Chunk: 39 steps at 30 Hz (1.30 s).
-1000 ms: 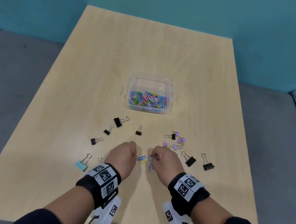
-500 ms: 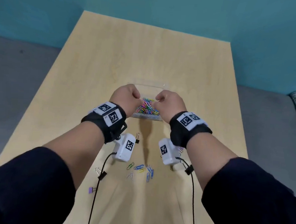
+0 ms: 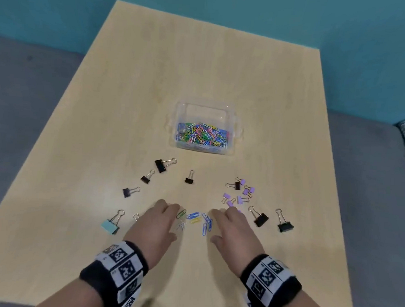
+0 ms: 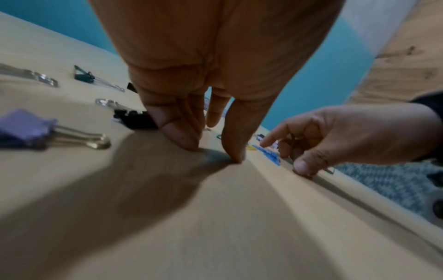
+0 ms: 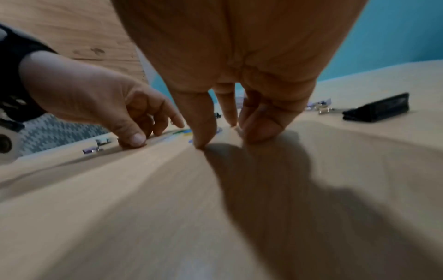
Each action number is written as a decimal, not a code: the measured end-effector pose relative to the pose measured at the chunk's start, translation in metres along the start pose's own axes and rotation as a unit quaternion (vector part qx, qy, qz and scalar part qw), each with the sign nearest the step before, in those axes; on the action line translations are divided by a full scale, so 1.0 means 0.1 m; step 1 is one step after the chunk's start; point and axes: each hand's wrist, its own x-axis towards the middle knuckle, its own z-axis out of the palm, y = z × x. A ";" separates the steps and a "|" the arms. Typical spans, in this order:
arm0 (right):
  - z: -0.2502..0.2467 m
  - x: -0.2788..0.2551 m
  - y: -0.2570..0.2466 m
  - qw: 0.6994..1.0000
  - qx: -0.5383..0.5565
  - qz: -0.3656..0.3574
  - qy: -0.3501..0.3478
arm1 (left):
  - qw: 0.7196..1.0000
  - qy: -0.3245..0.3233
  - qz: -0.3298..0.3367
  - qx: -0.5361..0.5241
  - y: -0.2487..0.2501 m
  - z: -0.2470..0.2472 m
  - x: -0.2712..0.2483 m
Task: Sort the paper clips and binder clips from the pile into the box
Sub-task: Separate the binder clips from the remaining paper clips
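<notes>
Many coloured paper clips are already held in the clear box (image 3: 205,110), while a few paper clips (image 3: 196,220) and all binder clips (image 3: 164,164) are left on the desk (image 3: 129,89), flanked by the left hand (image 3: 155,224) and right hand (image 3: 236,229), both relaxed and gripping nothing.

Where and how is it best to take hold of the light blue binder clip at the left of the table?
Probably pinch the light blue binder clip by its raised wire handles, coming from above with the left hand: they stick up and away from the body lying on the table.
</notes>
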 end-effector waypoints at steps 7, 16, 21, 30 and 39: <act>0.12 0.32 -0.14 0.998 0.022 -0.010 0.063 | 0.998 0.056 0.002 0.018 0.15 0.12 0.24; 0.11 0.44 -0.23 0.998 -0.021 0.002 0.056 | 0.996 0.081 -0.022 0.015 0.25 0.12 0.34; 0.08 0.43 -0.26 0.998 -0.034 -0.009 0.048 | 0.997 0.073 -0.034 0.016 0.27 0.11 0.37; 0.06 0.38 -0.22 0.998 -0.021 -0.011 0.060 | 0.994 0.075 -0.007 0.074 0.26 0.19 0.33; 0.05 0.36 -0.15 0.998 -0.002 -0.010 0.060 | 0.997 0.068 -0.009 -0.043 0.32 0.10 0.45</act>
